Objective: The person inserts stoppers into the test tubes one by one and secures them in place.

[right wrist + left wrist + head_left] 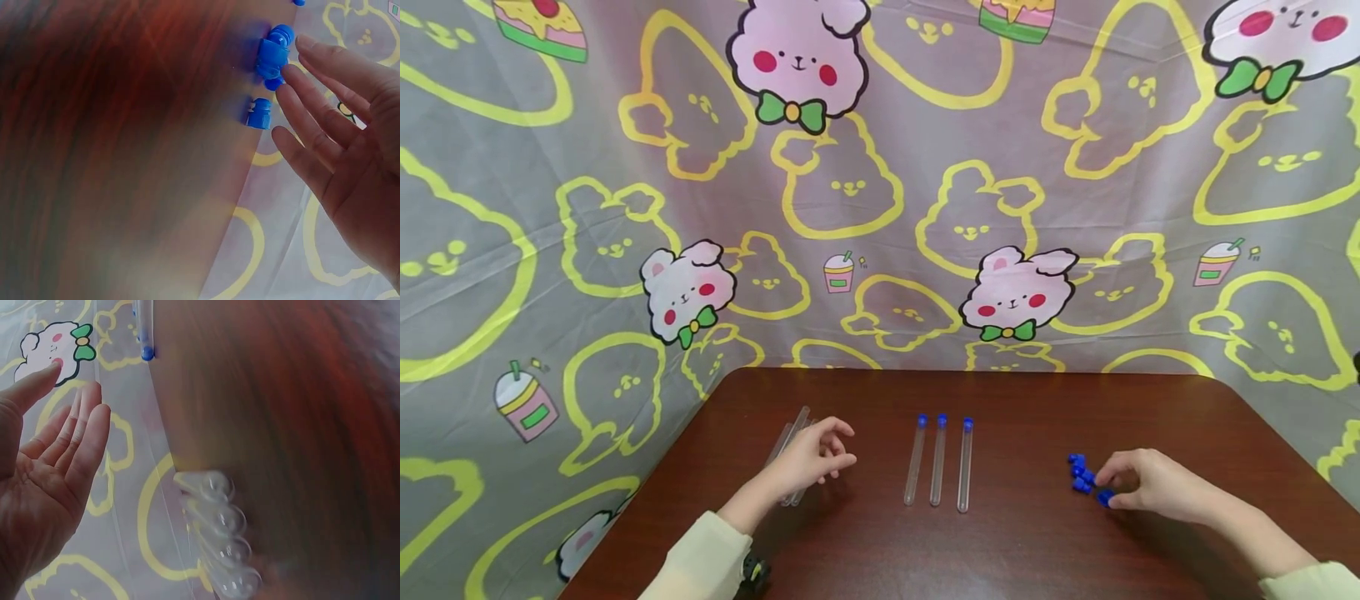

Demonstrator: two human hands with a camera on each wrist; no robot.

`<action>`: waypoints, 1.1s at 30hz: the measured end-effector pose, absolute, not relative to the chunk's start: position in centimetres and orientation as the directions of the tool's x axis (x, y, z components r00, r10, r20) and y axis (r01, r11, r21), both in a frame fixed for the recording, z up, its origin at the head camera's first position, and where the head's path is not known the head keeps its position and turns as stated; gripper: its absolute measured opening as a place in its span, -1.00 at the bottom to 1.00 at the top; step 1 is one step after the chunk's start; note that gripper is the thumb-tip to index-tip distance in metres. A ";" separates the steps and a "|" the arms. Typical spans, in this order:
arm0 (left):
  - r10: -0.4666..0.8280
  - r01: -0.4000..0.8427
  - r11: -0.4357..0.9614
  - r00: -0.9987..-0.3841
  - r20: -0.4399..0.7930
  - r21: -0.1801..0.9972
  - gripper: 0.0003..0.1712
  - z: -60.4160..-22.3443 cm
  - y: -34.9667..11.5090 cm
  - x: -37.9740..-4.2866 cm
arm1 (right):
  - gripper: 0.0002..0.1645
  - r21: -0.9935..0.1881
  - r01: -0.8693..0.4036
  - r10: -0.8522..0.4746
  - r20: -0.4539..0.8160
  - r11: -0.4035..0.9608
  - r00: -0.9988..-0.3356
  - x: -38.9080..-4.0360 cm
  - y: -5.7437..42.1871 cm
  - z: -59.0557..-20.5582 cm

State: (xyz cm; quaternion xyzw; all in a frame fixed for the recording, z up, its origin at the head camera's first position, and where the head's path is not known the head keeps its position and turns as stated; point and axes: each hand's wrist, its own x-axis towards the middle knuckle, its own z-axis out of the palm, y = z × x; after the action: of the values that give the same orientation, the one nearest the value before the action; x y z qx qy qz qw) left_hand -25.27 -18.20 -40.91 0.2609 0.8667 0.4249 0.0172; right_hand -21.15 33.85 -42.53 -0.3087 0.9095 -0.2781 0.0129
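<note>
My left hand point(811, 454) is held over several uncapped clear test tubes point(793, 497) on the left of the table, its fingers loosely bent and nothing in them. In the left wrist view the rounded ends of those tubes point(230, 520) lie side by side below the left hand point(53, 469). At the right, my right hand point(1165, 487) reaches down beside a small cluster of blue caps point(1081, 483). Seen from the right wrist, the fingers of the right hand point(350, 137) are spread and relaxed, fingertips close to the ribbed caps point(273, 59), gripping none.
Three test tubes with blue caps point(937, 467) lie roughly parallel in the middle of the dark brown table point(1022, 550). A patterned curtain point(880, 208) with cartoon rabbits hangs behind the table and along its sides.
</note>
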 end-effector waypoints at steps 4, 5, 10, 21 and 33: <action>0.466 0.434 0.513 -0.865 0.184 0.741 -0.62 -41.0 -19.0 -24.8 | -0.79 -0.528 -0.536 -0.569 0.117 0.658 -0.814 -21.2 33.9 -42.7; 0.466 0.431 0.517 -0.867 0.179 0.740 -0.62 -41.0 -19.2 -24.6 | -0.80 -0.534 -0.531 -0.569 0.110 0.657 -0.815 -21.2 33.9 -42.8; 0.466 0.401 0.531 -0.874 0.137 0.747 -0.59 -41.2 -19.8 -24.0 | -0.82 -0.550 -0.522 -0.574 0.092 0.652 -0.814 -21.3 33.7 -43.0; 0.464 0.385 0.544 -0.878 0.116 0.745 -0.55 -41.3 -20.3 -23.4 | -0.83 -0.543 -0.521 -0.570 0.091 0.659 -0.817 -21.4 33.4 -43.4; 0.440 0.368 0.552 -0.891 0.114 0.748 -0.55 -41.5 -21.3 -23.3 | -0.82 -0.547 -0.523 -0.569 0.100 0.654 -0.816 -21.3 32.9 -43.4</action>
State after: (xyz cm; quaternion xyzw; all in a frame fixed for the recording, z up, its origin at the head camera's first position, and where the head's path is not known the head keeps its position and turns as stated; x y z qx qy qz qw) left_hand -23.27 -21.33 -41.45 0.2297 0.8799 0.4138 0.0431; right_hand -21.28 32.86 -43.36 -0.3004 0.9085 -0.2877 0.0399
